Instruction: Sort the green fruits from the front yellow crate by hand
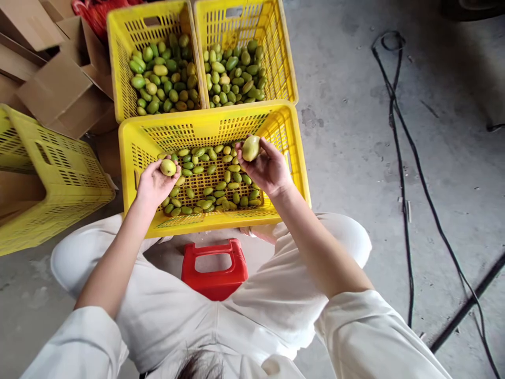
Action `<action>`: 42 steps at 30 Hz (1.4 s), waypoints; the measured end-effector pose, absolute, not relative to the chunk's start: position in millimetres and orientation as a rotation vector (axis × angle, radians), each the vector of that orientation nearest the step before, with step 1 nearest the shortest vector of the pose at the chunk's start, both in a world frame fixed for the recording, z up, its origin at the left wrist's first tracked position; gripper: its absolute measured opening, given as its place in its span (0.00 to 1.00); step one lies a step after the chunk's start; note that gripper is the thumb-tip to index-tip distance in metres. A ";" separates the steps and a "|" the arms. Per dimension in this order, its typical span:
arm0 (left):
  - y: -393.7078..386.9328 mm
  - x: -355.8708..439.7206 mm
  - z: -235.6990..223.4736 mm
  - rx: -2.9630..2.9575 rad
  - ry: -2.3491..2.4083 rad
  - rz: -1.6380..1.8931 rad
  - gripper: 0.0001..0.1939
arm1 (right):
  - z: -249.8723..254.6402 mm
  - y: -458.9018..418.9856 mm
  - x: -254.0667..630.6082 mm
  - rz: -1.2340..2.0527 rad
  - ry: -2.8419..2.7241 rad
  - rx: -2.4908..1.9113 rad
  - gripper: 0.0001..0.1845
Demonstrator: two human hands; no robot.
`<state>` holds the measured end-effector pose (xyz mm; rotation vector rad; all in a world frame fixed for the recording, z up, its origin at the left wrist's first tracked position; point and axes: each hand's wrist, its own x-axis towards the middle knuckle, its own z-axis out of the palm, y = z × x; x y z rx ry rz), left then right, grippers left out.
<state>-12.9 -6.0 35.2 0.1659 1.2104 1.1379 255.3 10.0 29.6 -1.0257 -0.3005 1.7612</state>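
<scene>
Over the near yellow slotted plastic crate [207,128], the left hand [154,184] holds a rounded yellow-green fruit [168,167] at nine o'clock. At two o'clock, the right hand [267,172], palm up, holds a smooth pale-green oval fruit [251,148].

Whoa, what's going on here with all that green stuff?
A person's left hand holds a round-looking yellow-green fruit, and the right hand holds a bigger-looking oval fruit. Both are over the front yellow crate, where smaller green fruits lie scattered on the bottom. Two more yellow crates behind it hold fuller piles.
</scene>
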 end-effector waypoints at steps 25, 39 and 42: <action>-12.7 -9.6 32.7 0.381 1.205 0.979 0.11 | 26.9 12.5 263.1 1.800 -0.180 -1.104 0.08; -9.7 -9.9 35.9 0.256 1.208 0.975 0.04 | 11.0 8.5 265.1 1.873 -0.252 -1.118 0.15; -10.4 -11.3 33.9 0.253 1.211 0.991 0.04 | 11.6 12.0 269.1 1.821 -0.347 -1.098 0.13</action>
